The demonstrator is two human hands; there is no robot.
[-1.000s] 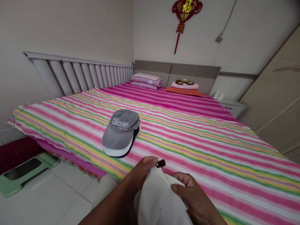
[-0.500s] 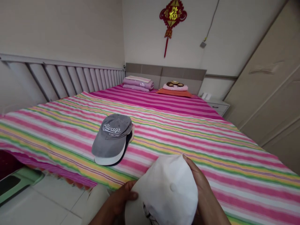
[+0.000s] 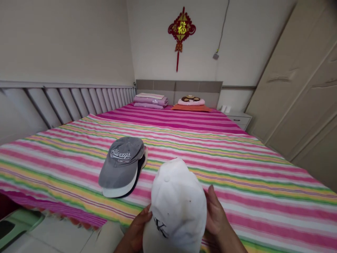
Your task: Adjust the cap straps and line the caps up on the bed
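I hold a white cap [image 3: 176,205] with both hands above the near edge of the bed [image 3: 237,158]. My left hand [image 3: 135,230] grips its lower left side near the brim, which carries dark lettering. On the right, my right hand [image 3: 216,218] presses against the crown with fingers curled round it. Left of the white cap, a grey cap [image 3: 121,163] with white lettering rests on the striped sheet, stacked on a white cap and a dark one beneath.
Folded purple bedding [image 3: 150,100] and a pink pillow [image 3: 191,102] lie at the headboard. A white nightstand [image 3: 237,118] stands beside a wardrobe [image 3: 302,91] on the right. A green stool [image 3: 15,228] sits on the tiled floor at left. A red ornament [image 3: 181,30] hangs on the wall.
The white cap has been turned over from its crumpled inside to crown-up, then lifted and tilted so its brim faces me. My view has shifted right and closer to the bed.
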